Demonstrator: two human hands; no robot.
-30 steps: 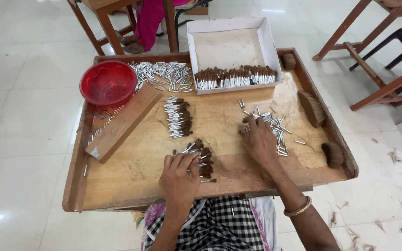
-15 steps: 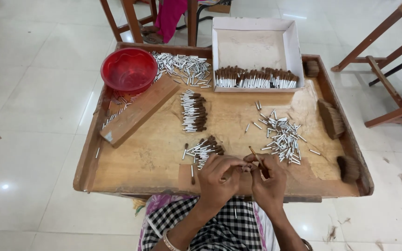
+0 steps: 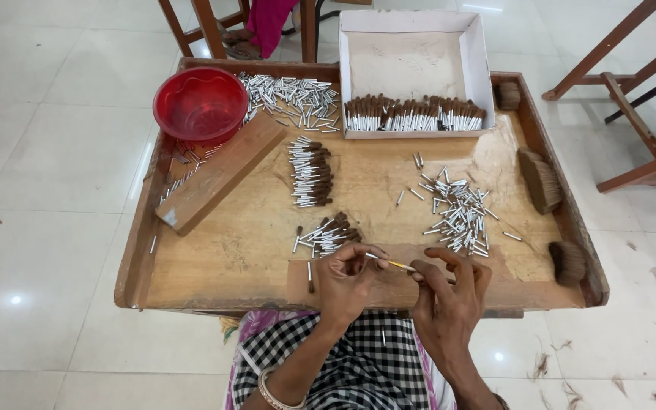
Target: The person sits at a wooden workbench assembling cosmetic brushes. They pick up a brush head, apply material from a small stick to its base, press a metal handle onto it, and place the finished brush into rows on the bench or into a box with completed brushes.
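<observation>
While our left hand and right hand pinched a thin stick together just below the wooden tray, finished brushes lined its white box, loose tubes remaining.

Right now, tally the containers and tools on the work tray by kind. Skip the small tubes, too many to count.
Red bowl: 1
White cardboard box: 1
Wooden block: 1
Brown fibre bundles: 3
Thin yellow stick between the hands: 1
Total: 7
</observation>
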